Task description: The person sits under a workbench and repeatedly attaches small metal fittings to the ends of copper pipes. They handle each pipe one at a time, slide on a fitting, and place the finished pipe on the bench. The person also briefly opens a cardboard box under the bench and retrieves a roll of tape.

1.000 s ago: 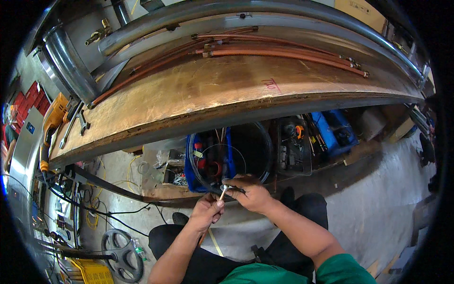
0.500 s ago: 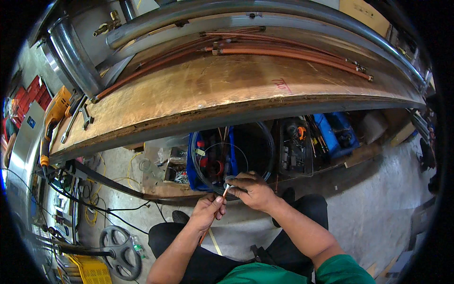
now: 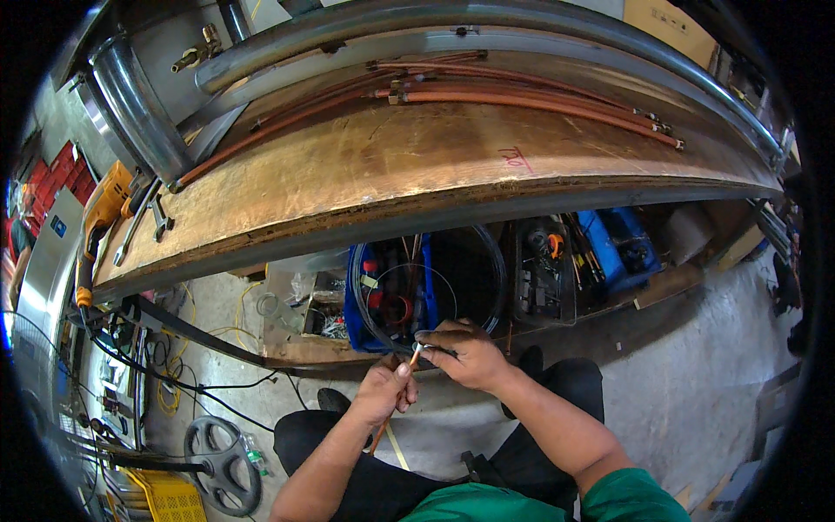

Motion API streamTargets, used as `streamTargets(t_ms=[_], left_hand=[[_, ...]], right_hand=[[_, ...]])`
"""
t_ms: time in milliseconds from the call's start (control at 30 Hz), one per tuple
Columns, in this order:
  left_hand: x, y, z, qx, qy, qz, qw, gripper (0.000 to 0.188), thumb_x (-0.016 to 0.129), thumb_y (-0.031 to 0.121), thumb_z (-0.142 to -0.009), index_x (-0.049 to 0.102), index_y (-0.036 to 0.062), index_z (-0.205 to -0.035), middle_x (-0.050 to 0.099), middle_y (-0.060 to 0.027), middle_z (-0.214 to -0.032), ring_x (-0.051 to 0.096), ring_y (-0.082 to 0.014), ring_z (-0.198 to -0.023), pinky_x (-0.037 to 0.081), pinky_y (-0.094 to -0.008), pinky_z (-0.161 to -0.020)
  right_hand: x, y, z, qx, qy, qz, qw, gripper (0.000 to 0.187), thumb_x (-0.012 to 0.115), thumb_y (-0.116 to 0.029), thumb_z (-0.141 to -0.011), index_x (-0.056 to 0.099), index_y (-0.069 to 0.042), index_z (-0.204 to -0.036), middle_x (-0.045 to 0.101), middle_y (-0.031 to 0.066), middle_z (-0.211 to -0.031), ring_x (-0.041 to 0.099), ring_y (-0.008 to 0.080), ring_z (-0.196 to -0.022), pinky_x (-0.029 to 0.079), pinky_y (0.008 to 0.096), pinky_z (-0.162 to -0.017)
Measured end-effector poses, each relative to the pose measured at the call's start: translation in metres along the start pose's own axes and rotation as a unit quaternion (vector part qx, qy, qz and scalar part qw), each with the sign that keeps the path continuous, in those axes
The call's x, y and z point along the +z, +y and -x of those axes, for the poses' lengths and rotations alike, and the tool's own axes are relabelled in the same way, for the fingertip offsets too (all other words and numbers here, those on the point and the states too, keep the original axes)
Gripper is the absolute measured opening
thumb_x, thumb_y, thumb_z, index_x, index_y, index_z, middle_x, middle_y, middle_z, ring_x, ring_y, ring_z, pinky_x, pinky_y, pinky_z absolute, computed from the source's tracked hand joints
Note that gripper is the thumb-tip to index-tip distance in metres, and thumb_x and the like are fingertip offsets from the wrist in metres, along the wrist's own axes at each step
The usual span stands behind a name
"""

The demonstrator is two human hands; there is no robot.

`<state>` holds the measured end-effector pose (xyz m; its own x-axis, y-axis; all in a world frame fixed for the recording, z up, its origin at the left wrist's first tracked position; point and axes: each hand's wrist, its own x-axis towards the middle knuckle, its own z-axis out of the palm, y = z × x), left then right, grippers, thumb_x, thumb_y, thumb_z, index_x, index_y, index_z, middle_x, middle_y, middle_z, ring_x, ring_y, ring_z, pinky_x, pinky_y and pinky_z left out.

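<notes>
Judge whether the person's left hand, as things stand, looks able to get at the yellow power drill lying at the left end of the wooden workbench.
Probably not without letting go. The left hand is closed round a thin copper tube, and the yellow power drill lies far off on the workbench. Nothing blocks the way, though.

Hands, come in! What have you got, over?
Left hand holds thin copper tube. Right hand pinches black hose at tube's tip. Bench just ahead, nothing blocking.
</notes>
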<state>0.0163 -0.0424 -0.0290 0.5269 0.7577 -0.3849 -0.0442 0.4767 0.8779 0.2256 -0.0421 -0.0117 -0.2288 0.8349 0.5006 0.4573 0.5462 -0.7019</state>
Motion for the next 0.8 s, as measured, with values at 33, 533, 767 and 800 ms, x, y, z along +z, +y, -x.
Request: streamTargets(t_ms=[33,533,767,800], left_hand=[[-0.0044,-0.0040,-0.0010,-0.001,-0.002,-0.032,0.999,0.035,0.055,0.037,-0.096,0.059,0.0024,-0.089,0.056,-0.0045,-0.062,0.051,-0.0110,-0.051,0.041,-0.0225,-0.047],[-0.0049,-0.0090,-0.0020,-0.009,-0.005,0.060,0.998,0.038,0.049,0.041,-0.098,0.058,0.0046,-0.091,0.059,-0.0058,-0.067,0.054,-0.0116,-0.055,0.045,-0.0240,-0.051],[-0.0030,-0.0028,-0.0018,0.016,-0.013,-0.038,0.999,0.037,0.050,0.041,-0.097,0.058,0.0046,-0.094,0.058,-0.0044,-0.066,0.048,-0.0092,-0.051,0.039,-0.0216,-0.047],[-0.0022,-0.0032,-0.0018,0.019,-0.006,-0.024,1.000,0.037,0.051,0.041,-0.097,0.058,0.0046,-0.094,0.058,-0.0045,-0.066,0.048,-0.0092,-0.051,0.039,-0.0216,-0.047]], right_hand=[[0.0000,-0.0009,0.0003,0.000,0.001,-0.006,1.000,0.026,0.069,-0.015,-0.082,0.069,-0.004,-0.105,0.067,0.0102,-0.088,0.063,0.0258,-0.080,0.046,0.0346,-0.075],[0.0032,-0.0044,0.0028,0.011,-0.014,0.006,1.000,0.025,0.071,-0.019,-0.079,0.072,-0.005,-0.099,0.066,0.0074,-0.086,0.062,0.0231,-0.081,0.045,0.0339,-0.078],[0.0045,-0.0046,0.0035,0.000,0.000,-0.005,1.000,0.024,0.071,-0.018,-0.080,0.072,-0.004,-0.100,0.066,0.0080,-0.086,0.062,0.0227,-0.080,0.044,0.0330,-0.077],[0.0042,-0.0056,0.0031,-0.003,0.004,-0.006,1.000,0.024,0.071,-0.018,-0.080,0.072,-0.003,-0.099,0.066,0.0081,-0.086,0.062,0.0226,-0.080,0.044,0.0329,-0.077]])
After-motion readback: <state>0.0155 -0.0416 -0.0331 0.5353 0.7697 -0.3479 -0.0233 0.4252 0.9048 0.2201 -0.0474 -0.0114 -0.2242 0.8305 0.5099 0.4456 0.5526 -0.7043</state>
